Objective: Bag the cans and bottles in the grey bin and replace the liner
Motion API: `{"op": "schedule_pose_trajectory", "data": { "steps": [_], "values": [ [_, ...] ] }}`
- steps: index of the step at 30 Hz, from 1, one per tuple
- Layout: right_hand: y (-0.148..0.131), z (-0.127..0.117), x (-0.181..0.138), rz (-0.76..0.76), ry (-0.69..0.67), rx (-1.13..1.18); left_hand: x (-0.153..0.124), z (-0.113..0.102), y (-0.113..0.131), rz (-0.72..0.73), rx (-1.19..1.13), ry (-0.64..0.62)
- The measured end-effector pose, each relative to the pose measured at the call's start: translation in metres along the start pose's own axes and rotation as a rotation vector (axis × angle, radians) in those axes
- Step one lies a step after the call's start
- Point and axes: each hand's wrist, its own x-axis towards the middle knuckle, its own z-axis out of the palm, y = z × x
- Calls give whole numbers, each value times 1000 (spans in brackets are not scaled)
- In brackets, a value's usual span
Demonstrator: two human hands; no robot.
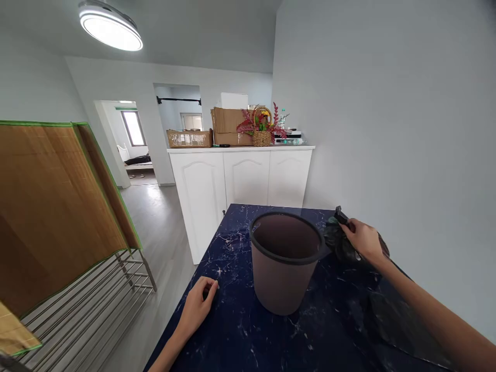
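A brownish trash can [284, 281] with a dark rim stands upright on the dark blue marbled table [228, 320], its opening facing up. To the right of it, my right hand [364, 242] pinches the gathered top of a black plastic bag [341, 247], which lies bunched on the table beside the can. My forearm and hand cover part of this bag. Left of the can, my left hand [197, 305] rests at the table edge, fingers curled in toward the thumb, with nothing visible in them.
Another dark, flat plastic sheet or bag [406, 325] lies at the table's right side, by the wall. Beyond the table stands a white cabinet [248, 175] bearing cardboard boxes [230, 124] and a flower basket [262, 137]. A metal rack [134, 274] with brown mats is at left.
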Motion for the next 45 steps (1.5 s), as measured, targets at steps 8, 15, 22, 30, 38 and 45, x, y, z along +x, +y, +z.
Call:
{"op": "schedule_pose_trajectory", "data": {
  "steps": [8, 15, 22, 30, 38, 45],
  "values": [
    [-7, 44, -18, 30, -220, -219, -10, 0, 5, -2, 11, 2],
    [-23, 38, -39, 6, -209, -280, -12, 0, 1, 17, 9, 8],
    [-12, 17, -140, -137, -122, -134, -25, -3, 1, 16, -14, 1],
    [72, 39, -261, -37, -192, -208, -51, -4, 9, 47, 5, -18],
    [69, 40, -282, -166, -126, -230, -60, -3, 10, 35, 15, 0],
    [55, 29, -284, -162, -99, -139, -66, -5, 17, 26, 12, 21]
  ]
}}
